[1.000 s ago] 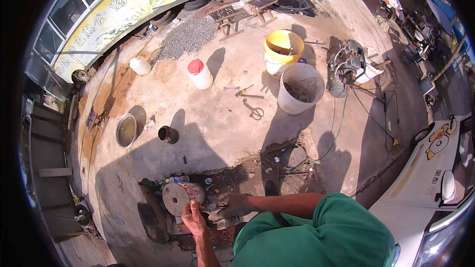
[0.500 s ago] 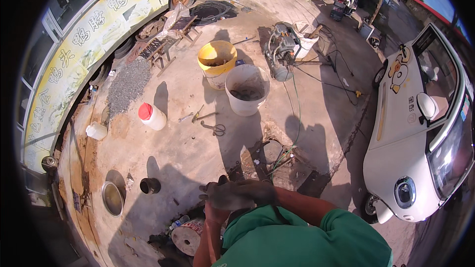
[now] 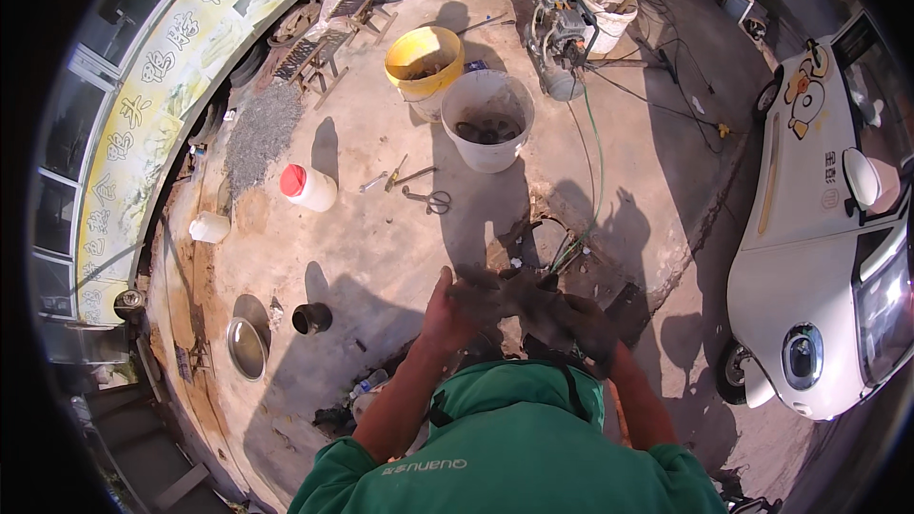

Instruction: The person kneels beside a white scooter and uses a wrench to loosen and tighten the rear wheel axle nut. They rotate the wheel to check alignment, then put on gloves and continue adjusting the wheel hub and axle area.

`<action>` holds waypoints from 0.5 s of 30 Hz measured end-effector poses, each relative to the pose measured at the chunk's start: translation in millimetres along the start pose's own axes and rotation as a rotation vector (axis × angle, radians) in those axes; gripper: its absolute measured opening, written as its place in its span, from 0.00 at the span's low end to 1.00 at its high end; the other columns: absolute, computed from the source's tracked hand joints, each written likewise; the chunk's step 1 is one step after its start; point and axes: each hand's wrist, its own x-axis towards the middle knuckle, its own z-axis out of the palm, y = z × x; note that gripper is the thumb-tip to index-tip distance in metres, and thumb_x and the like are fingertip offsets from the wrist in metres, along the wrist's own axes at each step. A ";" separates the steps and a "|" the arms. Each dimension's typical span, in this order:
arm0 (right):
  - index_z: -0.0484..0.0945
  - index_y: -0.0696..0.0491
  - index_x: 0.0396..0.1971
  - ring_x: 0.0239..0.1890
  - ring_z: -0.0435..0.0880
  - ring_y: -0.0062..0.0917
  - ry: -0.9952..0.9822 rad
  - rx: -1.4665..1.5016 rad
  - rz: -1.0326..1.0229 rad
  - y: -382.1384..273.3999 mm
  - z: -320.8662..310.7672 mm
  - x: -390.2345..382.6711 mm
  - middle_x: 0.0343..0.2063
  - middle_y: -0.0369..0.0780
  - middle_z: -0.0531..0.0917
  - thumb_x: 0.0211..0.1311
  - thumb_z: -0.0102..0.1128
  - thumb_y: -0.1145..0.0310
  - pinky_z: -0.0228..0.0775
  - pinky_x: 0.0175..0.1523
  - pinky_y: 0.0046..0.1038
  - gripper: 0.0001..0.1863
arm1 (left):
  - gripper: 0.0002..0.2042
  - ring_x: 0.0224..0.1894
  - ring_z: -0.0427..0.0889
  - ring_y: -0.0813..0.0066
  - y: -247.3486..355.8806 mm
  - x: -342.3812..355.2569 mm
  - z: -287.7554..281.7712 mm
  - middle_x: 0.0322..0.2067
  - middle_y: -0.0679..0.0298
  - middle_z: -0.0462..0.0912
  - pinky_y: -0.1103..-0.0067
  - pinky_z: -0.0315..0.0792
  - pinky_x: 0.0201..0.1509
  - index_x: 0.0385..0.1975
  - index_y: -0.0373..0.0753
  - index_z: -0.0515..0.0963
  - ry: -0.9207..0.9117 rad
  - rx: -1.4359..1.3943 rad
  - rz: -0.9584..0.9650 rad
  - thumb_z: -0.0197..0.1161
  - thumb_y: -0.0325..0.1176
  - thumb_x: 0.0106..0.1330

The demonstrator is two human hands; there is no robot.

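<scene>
Bringing left hand [image 3: 449,316] and right hand [image 3: 588,331] together at dark glove fabric [image 3: 514,297], low in the view, just ahead of a green shirt [image 3: 524,438]. Finding the fabric between the two hands, touching both, held up off the ground [image 3: 381,247]. Showing bare skin at left thumb and wrist, thumb pointing up, fingers covered by fabric; cannot tell left grip as wide or narrow. Wearing a dark covering on the right, against the same fabric; cannot make out right grip either, losing fingertips dark on dark. Seeing, beyond the hands, dark scissors [image 3: 418,196] near a yellow-handled tool [image 3: 391,181], with a small spanner [image 3: 372,183] to its left. Noting farther on a white bucket [image 3: 490,158], upright, with a yellow bucket [image 3: 407,84] just behind. Adding, rightward, a machine [image 3: 560,33] with green hose [image 3: 594,138] running toward the hands. Recording leftward a short dark pot [image 3: 312,320], metal basin [image 3: 249,362] near it, red-lidded white container [image 3: 312,189], white jug [image 3: 208,227]. Placing a white car [image 3: 800,276] far right.
</scene>
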 end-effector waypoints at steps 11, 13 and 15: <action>0.84 0.58 0.53 0.43 0.86 0.23 0.146 -0.254 -0.263 -13.3 -89.5 -0.1 0.40 0.42 0.88 0.73 0.61 0.54 0.79 0.50 0.28 0.22 | 0.12 0.42 0.88 0.63 -23.5 52.7 41.4 0.44 0.56 0.87 0.64 0.84 0.51 0.53 0.34 0.78 -0.031 0.222 -0.014 0.58 0.33 0.76; 0.85 0.57 0.52 0.44 0.86 0.23 0.215 -0.227 -0.285 -8.8 -97.9 -1.8 0.41 0.42 0.88 0.71 0.64 0.56 0.78 0.51 0.28 0.21 | 0.13 0.44 0.88 0.64 -20.2 65.0 50.7 0.45 0.56 0.86 0.65 0.84 0.52 0.54 0.35 0.77 -0.106 0.223 -0.035 0.58 0.34 0.77; 0.85 0.57 0.52 0.44 0.85 0.22 0.308 -0.212 -0.267 -2.8 -103.8 -4.8 0.42 0.41 0.88 0.69 0.66 0.58 0.78 0.52 0.28 0.20 | 0.13 0.46 0.87 0.65 -19.3 81.3 55.9 0.47 0.56 0.86 0.68 0.83 0.52 0.55 0.35 0.76 -0.084 0.206 -0.059 0.58 0.34 0.77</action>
